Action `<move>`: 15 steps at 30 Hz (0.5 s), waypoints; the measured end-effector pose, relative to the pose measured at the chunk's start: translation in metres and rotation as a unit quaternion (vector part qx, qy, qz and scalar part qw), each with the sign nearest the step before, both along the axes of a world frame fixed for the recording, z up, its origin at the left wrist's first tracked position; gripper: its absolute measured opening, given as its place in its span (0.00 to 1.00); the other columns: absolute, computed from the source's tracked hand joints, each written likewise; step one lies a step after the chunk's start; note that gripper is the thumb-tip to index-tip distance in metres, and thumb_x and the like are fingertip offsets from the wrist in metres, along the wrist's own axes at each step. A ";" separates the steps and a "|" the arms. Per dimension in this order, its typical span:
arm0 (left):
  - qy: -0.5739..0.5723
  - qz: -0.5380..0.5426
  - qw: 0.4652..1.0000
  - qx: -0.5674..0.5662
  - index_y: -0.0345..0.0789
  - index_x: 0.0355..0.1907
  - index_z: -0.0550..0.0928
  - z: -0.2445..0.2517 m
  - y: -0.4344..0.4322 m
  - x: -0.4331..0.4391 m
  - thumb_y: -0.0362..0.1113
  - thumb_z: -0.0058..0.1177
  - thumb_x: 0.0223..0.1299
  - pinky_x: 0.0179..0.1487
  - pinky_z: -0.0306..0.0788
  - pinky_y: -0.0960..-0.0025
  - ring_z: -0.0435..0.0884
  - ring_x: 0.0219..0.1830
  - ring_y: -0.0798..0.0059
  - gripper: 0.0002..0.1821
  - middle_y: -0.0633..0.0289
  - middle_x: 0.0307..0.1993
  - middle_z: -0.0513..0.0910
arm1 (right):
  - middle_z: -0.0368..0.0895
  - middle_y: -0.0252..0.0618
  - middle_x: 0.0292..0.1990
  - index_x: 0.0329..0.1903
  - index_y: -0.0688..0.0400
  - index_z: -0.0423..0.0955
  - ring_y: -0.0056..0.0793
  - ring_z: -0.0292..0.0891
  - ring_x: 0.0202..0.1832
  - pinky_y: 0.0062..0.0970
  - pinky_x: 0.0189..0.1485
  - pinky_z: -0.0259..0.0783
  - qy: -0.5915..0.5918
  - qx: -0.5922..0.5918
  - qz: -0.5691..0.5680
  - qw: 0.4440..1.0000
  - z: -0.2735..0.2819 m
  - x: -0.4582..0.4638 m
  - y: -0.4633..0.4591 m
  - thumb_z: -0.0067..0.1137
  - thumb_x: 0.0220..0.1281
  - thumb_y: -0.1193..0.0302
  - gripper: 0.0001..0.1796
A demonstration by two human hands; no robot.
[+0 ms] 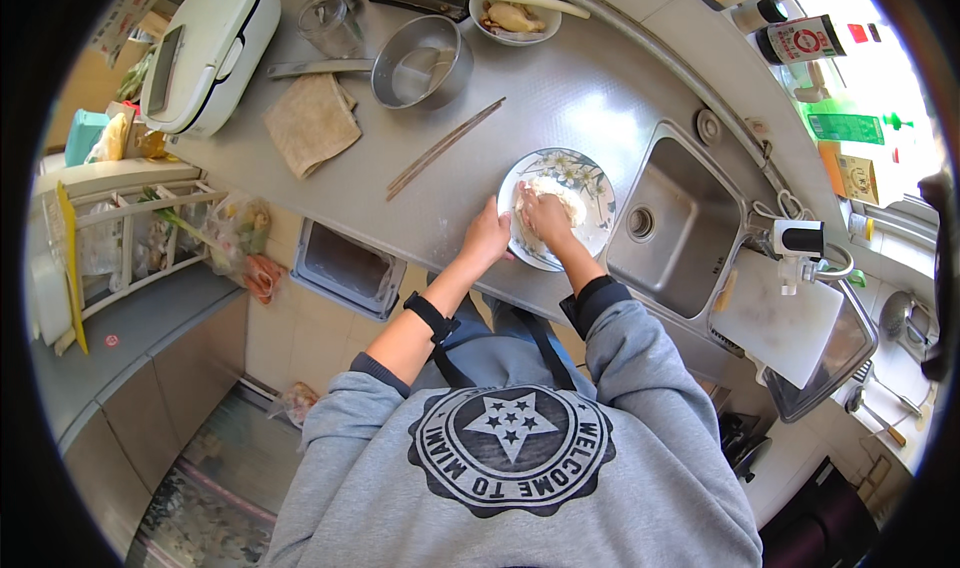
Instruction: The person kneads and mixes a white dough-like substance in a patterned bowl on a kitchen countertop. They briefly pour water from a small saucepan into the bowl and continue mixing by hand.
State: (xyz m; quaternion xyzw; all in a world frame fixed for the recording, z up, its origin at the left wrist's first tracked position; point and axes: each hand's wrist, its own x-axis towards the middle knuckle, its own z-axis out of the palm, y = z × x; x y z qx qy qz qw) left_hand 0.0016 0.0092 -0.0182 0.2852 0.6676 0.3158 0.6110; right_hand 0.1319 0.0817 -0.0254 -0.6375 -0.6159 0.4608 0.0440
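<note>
A round plate with a flower pattern (600, 185) stands on the steel counter, left of the sink. Whitish dough or flour (568, 199) lies in it. My left hand (487, 234) holds the plate's left rim, thumb up along the edge and fingers below. My right hand (544, 215) presses into the dough, its fingertips partly buried, so their exact pose is hard to see. A pair of wooden chopsticks (446, 148) lies on the counter beyond my left hand. Farther back are a metal saucepan (422, 63) and a folded tan cloth (313, 124).
A sink (675, 226) adjoins the plate's right side, with a faucet (799, 238) and white cutting board (780, 316) beyond. At the back are a bowl of poultry (517, 24) with a pale stalk across it, glass jars (330, 26) and a white appliance (212, 54). An open bin (347, 268) stands below.
</note>
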 end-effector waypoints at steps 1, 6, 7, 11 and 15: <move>0.004 0.001 1.000 -0.001 0.28 0.69 0.61 -0.001 -0.001 0.000 0.35 0.41 0.73 0.25 0.84 0.59 0.87 0.29 0.48 0.26 0.35 0.49 0.80 | 0.79 0.49 0.17 0.20 0.64 0.78 0.50 0.74 0.20 0.42 0.33 0.71 0.018 0.067 0.028 0.997 0.003 0.003 -0.008 0.44 0.73 0.44 0.37; 0.021 0.058 0.998 -0.014 0.27 0.70 0.61 -0.005 -0.005 -0.001 0.36 0.42 0.72 0.27 0.84 0.60 0.87 0.29 0.49 0.27 0.36 0.50 0.80 | 0.80 0.46 0.23 0.29 0.62 0.80 0.45 0.73 0.21 0.39 0.30 0.69 0.131 0.131 0.145 0.972 0.031 0.016 -0.046 0.46 0.75 0.50 0.30; 0.034 0.030 0.999 0.000 0.27 0.70 0.60 -0.006 -0.004 -0.001 0.36 0.42 0.72 0.27 0.84 0.60 0.87 0.29 0.49 0.28 0.36 0.51 0.80 | 0.78 0.42 0.21 0.29 0.62 0.80 0.39 0.71 0.20 0.35 0.27 0.67 0.140 0.072 0.126 0.979 0.039 0.023 -0.044 0.46 0.75 0.49 0.30; 0.059 -0.016 0.998 0.005 0.26 0.70 0.61 -0.003 -0.005 -0.001 0.37 0.42 0.72 0.29 0.84 0.59 0.87 0.28 0.52 0.28 0.36 0.50 0.80 | 0.64 0.27 0.13 0.22 0.59 0.75 0.17 0.58 0.14 0.21 0.18 0.54 0.159 -0.085 -0.016 0.984 0.061 0.045 -0.021 0.45 0.73 0.42 0.35; 0.065 -0.027 0.997 -0.016 0.27 0.65 0.63 0.008 0.001 -0.002 0.35 0.41 0.73 0.21 0.84 0.59 0.87 0.33 0.51 0.23 0.40 0.49 0.79 | 0.63 0.29 0.12 0.15 0.54 0.66 0.19 0.57 0.12 0.23 0.16 0.52 0.141 -0.168 -0.138 0.966 0.045 0.053 0.002 0.44 0.71 0.38 0.37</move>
